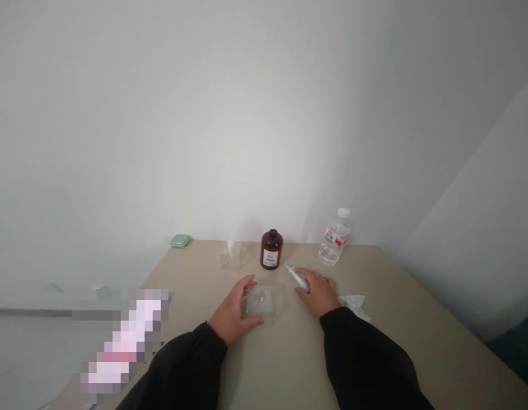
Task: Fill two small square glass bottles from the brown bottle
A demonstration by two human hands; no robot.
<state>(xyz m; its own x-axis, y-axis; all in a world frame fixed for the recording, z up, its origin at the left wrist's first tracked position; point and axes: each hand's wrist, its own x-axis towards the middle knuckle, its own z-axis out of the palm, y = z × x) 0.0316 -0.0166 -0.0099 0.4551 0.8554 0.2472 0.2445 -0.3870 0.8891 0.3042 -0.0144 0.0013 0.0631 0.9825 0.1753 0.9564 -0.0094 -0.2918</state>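
Clear box (260, 300), within left grip (233, 312)

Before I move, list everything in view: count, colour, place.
Brown bottle: one, brown, black cap, back middle
Water bottle: one, clear, white cap, back right
Small case: one, green, back left
Back container: one, clear, left of brown bottle
Front container: one, clear, front centre
Slim object: one, white, centre right
Crumpled piece: one, white, beside right wrist
Table: one, beige, underneath
Wall: count unclear, grey, behind
Pixelated patch: one, pinkish, left
Dark shape: one, dark, right edge
Sleeves: two, black, forearms
Left hand: one, around front container
Right hand: one, on slim object
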